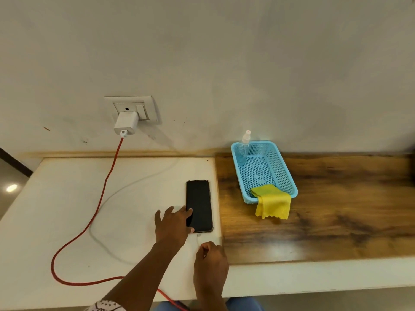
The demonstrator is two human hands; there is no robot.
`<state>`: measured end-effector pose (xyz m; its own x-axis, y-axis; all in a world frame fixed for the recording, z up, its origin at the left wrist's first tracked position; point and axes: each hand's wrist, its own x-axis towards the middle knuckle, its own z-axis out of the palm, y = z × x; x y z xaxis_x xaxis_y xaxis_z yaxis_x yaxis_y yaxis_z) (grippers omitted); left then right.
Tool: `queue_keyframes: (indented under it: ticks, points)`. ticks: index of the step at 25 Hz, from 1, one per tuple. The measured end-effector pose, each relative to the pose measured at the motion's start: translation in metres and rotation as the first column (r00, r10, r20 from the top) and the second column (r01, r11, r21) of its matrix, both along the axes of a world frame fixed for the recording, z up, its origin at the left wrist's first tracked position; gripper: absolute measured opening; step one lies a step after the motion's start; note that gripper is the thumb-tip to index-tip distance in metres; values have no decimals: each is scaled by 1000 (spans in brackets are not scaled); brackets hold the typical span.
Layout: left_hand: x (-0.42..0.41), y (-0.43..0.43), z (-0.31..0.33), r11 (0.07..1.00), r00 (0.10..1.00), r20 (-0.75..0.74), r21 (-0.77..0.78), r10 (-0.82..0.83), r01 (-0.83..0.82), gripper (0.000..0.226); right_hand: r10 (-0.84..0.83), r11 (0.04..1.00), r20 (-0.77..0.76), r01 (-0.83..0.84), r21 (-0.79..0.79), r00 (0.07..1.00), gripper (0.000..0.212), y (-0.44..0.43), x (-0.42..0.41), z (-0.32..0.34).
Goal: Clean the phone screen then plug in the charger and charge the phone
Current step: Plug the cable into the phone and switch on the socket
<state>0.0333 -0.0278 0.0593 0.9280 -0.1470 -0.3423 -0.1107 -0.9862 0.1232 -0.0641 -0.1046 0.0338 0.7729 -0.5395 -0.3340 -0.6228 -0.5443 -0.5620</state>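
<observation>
On white desk, phone [199, 205] under left hand [172, 223] fingertips

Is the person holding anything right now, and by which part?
Right hand pinches the white cable end just behind its plug; left hand only rests flat on the black phone.

My white table [67, 198] holds my phone [198, 205] and red cable [89, 223]. The brown wood part [336, 209] holds a blue basket [289, 176].

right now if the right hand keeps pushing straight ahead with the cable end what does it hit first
The right hand pinches the white cable end, aimed up the table. First in that line is the bottom edge of the black phone, which the left hand steadies; whether it lines up with the port cannot be told.
</observation>
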Motion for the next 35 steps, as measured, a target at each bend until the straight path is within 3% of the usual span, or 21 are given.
queue_keyframes:
  ticks: [9,19,23,29,35]
  points:
    - [0,-2,0,1000,1000,-16,25,5,-5,59,-159,987,102,158,16,982,29,13,4,5]
    - [4,-1,-2,997,999,-17,58,-43,44,58,-172,983,85,167,71,981,30,15,12,-3]
    - [4,1,-4,998,999,-17,43,-36,37,57,-172,984,148,165,63,974,26,17,13,-4]
    - [2,1,-2,996,999,-22,79,-47,48,57,-243,941,-15,239,241,970,33,10,13,4]
    - [4,-2,3,982,994,-51,159,-93,100,59,-167,962,-68,178,206,984,35,4,14,8]
